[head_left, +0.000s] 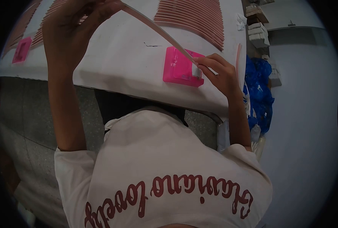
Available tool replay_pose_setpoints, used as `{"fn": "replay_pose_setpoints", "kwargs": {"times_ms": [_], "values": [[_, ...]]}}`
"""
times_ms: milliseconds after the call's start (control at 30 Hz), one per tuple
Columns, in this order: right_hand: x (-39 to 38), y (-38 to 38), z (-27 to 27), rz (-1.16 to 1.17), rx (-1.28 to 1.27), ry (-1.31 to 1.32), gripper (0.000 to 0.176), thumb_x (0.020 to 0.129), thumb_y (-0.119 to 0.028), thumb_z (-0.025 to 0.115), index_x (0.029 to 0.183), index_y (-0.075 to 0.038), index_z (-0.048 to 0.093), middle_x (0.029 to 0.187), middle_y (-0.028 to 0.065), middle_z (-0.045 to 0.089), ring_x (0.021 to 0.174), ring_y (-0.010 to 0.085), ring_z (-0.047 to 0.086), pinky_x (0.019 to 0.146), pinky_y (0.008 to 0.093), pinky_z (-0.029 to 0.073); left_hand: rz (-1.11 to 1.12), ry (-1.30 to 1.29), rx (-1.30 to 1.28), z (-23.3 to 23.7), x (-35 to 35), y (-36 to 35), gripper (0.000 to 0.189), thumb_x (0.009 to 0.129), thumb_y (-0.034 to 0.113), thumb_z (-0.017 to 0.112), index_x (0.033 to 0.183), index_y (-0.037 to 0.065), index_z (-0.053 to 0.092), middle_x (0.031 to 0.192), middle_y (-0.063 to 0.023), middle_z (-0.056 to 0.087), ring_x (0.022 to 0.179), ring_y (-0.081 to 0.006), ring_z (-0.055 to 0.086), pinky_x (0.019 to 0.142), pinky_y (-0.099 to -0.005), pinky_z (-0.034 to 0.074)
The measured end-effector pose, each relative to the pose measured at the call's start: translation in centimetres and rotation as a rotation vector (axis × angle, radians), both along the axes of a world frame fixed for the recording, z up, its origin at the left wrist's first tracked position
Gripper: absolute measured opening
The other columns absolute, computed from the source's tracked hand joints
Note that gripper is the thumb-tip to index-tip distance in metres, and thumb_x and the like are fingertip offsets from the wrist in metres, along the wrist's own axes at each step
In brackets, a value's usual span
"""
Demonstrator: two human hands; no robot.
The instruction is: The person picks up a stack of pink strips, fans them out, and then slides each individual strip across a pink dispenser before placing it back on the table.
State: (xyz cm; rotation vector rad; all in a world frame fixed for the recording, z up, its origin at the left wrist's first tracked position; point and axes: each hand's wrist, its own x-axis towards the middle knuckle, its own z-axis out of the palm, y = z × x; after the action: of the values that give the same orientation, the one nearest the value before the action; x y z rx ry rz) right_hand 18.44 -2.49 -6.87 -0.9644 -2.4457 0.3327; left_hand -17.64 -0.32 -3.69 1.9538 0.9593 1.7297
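Note:
A long thin pale strip [159, 31] stretches between my two hands above the white-covered table, sloping down to the right. My left hand [77, 28], raised at the upper left, pinches its far end. Close over a bright pink holder [174, 68], my right hand [219, 72] has thumb and fingers closed on the strip's near end. Inside the holder sits a small pale roll [196, 71], right below my right fingertips. The holder stands near the table's front edge.
Pinkish strips [191, 21] lie in neat parallel rows at the back of the white table [119, 57]. Another pink holder [21, 50] stands at the far left. Beyond the table's right edge are blue plastic bags [259, 95] and stacked white bundles [258, 36].

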Motion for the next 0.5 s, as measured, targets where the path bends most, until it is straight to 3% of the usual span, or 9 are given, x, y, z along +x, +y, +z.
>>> {"fn": "replay_pose_setpoints", "kwargs": {"times_ms": [67, 133, 167, 233, 333, 500], "values": [[0.1, 0.1, -0.1, 0.031, 0.041, -0.036, 0.032, 0.082, -0.003, 0.072, 0.113, -0.012, 0.071, 0.087, 0.0077, 0.066, 0.076, 0.0173, 0.067, 0.063, 0.0292, 0.057, 0.006, -0.041, -0.067, -0.7, -0.9, -0.1, 0.02, 0.089, 0.004, 0.068, 0.109, 0.002, 0.07, 0.105, -0.0083, 0.072, 0.087, -0.0113, 0.068, 0.071, -0.0229, 0.056], [0.0, 0.1, 0.3, 0.034, 0.043, -0.055, 0.032, 0.082, -0.003, 0.072, 0.113, -0.011, 0.071, 0.086, 0.0081, 0.065, 0.075, 0.0173, 0.066, 0.062, 0.0289, 0.057, 0.041, 0.245, -0.076, -1.5, -2.4, -0.1, 0.018, 0.089, 0.005, 0.069, 0.106, 0.003, 0.071, 0.1, -0.0058, 0.071, 0.087, -0.0106, 0.067, 0.074, -0.0232, 0.055], [0.0, 0.0, 0.4, 0.036, 0.044, -0.075, 0.032, 0.082, -0.003, 0.072, 0.113, -0.011, 0.071, 0.085, 0.0085, 0.065, 0.074, 0.0174, 0.065, 0.06, 0.0286, 0.056, 0.04, 0.245, -0.077, -1.8, -2.4, -0.2, 0.018, 0.089, 0.005, 0.069, 0.106, 0.003, 0.071, 0.1, -0.0058, 0.071, 0.087, -0.0106, 0.067, 0.074, -0.0232, 0.055], [0.3, -0.1, 0.2, 0.038, 0.051, -0.106, 0.033, 0.081, -0.002, 0.073, 0.113, -0.011, 0.071, 0.085, 0.0086, 0.065, 0.074, 0.0177, 0.065, 0.06, 0.0286, 0.056, 0.007, 0.2, -0.129, -2.5, -2.1, -0.6, 0.014, 0.086, 0.012, 0.074, 0.099, 0.008, 0.073, 0.087, -0.0002, 0.072, 0.071, -0.0059, 0.061, 0.061, -0.0212, 0.046], [0.9, -0.2, 0.3, 0.031, 0.021, -0.159, 0.034, 0.08, -0.001, 0.073, 0.112, -0.011, 0.071, 0.086, 0.0089, 0.065, 0.075, 0.0184, 0.065, 0.061, 0.029, 0.056, -0.009, 0.272, -0.223, -3.3, -2.0, -1.1, 0.011, 0.085, 0.015, 0.074, 0.095, 0.012, 0.074, 0.086, 0.0032, 0.072, 0.068, -0.0046, 0.056, 0.057, -0.0218, 0.04], [2.1, -0.7, 1.1, -0.001, -0.045, -0.222, 0.037, 0.078, 0.003, 0.073, 0.111, -0.013, 0.071, 0.087, 0.0086, 0.065, 0.077, 0.0189, 0.064, 0.064, 0.0298, 0.056, -0.015, 0.36, -0.341, -4.6, -0.5, -1.7, 0.009, 0.086, 0.014, 0.074, 0.092, 0.009, 0.074, 0.085, 0.0012, 0.072, 0.068, -0.0067, 0.057, 0.056, -0.0234, 0.038]]}}
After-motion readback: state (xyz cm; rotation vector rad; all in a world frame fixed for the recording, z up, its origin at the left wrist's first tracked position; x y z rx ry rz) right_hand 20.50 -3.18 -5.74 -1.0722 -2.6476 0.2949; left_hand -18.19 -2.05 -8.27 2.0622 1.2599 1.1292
